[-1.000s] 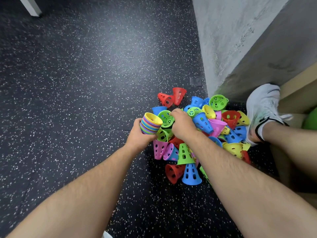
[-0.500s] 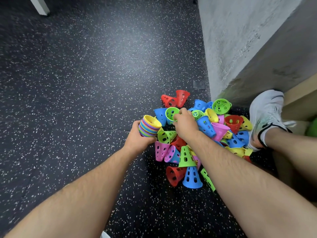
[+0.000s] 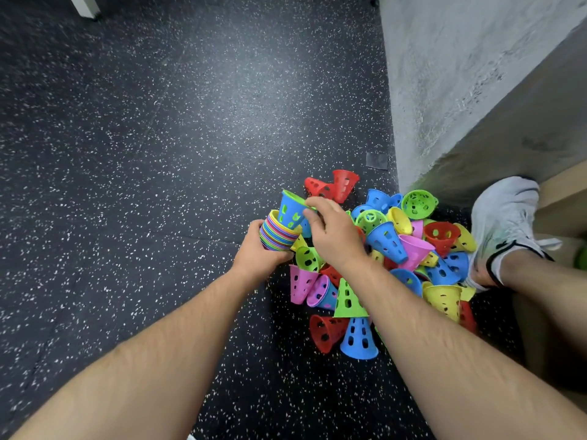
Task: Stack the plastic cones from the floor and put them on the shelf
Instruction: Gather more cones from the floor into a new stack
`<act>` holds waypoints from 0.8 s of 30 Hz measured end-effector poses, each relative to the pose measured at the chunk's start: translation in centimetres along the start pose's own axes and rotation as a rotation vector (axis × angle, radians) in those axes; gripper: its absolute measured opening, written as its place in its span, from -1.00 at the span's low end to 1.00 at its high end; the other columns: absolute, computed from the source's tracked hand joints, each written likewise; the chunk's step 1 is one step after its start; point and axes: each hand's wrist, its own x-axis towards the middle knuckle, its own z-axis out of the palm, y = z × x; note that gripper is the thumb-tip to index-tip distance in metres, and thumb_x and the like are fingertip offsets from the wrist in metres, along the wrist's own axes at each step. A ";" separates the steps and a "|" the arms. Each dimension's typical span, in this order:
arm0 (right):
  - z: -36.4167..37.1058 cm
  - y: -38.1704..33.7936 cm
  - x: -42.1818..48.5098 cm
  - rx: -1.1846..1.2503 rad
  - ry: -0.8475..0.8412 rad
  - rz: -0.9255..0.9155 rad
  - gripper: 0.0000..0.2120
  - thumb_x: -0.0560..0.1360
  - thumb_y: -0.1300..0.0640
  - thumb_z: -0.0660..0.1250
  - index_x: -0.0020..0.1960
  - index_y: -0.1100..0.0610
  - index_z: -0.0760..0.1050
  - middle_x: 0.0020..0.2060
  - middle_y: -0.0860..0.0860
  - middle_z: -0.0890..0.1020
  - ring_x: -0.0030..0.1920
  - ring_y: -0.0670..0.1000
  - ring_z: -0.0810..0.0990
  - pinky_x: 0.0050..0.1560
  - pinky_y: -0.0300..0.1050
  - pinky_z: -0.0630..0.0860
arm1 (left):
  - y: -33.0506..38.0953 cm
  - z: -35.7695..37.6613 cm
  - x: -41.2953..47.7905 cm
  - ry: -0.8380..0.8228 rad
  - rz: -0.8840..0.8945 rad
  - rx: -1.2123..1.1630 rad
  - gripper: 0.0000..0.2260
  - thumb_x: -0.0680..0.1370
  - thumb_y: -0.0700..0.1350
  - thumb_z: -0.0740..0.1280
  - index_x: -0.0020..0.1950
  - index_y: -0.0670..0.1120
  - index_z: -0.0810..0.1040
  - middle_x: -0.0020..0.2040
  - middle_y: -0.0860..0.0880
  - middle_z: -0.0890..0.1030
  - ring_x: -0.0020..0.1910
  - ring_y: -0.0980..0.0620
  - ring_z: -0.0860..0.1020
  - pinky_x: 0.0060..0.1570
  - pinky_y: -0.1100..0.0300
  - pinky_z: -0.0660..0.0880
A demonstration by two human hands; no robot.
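A heap of perforated plastic cones in red, blue, green, yellow and pink lies on the dark speckled floor beside a wall corner. My left hand grips a stack of nested cones with many coloured rims, held at the heap's left edge. My right hand pinches the rim of a blue cone with a green one nested inside, whose narrow end sits in the mouth of the stack. No shelf shows in view.
A grey concrete wall rises at the right. My foot in a white shoe rests at the heap's right side, by a tan wooden edge. A white post stands far upper left on the floor.
My right hand has lifted the blue-and-green cone out of the heap and carried it left into the top of the stack. My left hand has barely moved.
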 end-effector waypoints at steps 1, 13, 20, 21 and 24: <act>0.4 0.0 -0.2 -0.003 -0.067 -0.011 -0.79 0.61 0.11 0.28 0.20 0.12 0.57 0.12 0.02 0.61 0.16 -0.02 0.52 0.22 -0.15 0.40 | 0.0 -0.1 0.2 0.005 0.004 0.003 -0.41 0.31 -0.17 0.63 0.20 0.04 0.40 -0.02 0.05 0.63 -0.11 0.09 0.62 -0.03 0.14 0.57; 4.9 2.3 3.3 -0.439 -0.500 0.014 -0.59 0.53 0.28 0.24 0.35 0.04 0.49 0.45 0.03 0.36 0.42 0.15 0.29 0.37 0.06 0.35 | -1.6 -1.8 0.6 0.096 -0.097 0.010 -0.43 0.27 -0.13 0.63 0.10 -0.03 0.34 -0.15 0.02 0.60 -0.31 0.07 0.53 -0.25 0.11 0.52; 5.9 3.1 3.0 -0.364 -0.389 0.008 -0.83 0.59 0.19 0.22 0.10 0.12 0.55 0.06 0.10 0.54 0.14 0.20 0.44 0.12 0.04 0.41 | -2.1 -1.9 1.1 0.087 -0.052 -0.007 -0.40 0.26 -0.19 0.58 0.16 0.00 0.33 -0.08 0.04 0.60 -0.19 0.07 0.58 -0.09 0.10 0.56; 5.7 3.3 3.2 -0.296 -0.294 0.023 -0.84 0.59 0.19 0.21 0.07 0.15 0.55 0.01 0.13 0.56 0.11 0.22 0.47 0.11 0.04 0.39 | -1.9 -1.9 1.1 0.085 -0.036 -0.013 -0.40 0.27 -0.23 0.58 0.18 0.00 0.35 -0.07 0.06 0.60 -0.19 0.09 0.58 -0.10 0.17 0.54; 4.3 2.8 3.9 -0.105 0.027 0.070 -0.83 0.60 0.20 0.21 0.08 0.21 0.55 0.01 0.16 0.58 0.06 0.18 0.50 0.10 0.01 0.39 | -1.6 -2.0 1.6 0.070 0.004 -0.015 -0.44 0.29 -0.30 0.58 0.18 -0.04 0.42 -0.09 0.06 0.61 -0.23 0.15 0.56 -0.20 0.36 0.48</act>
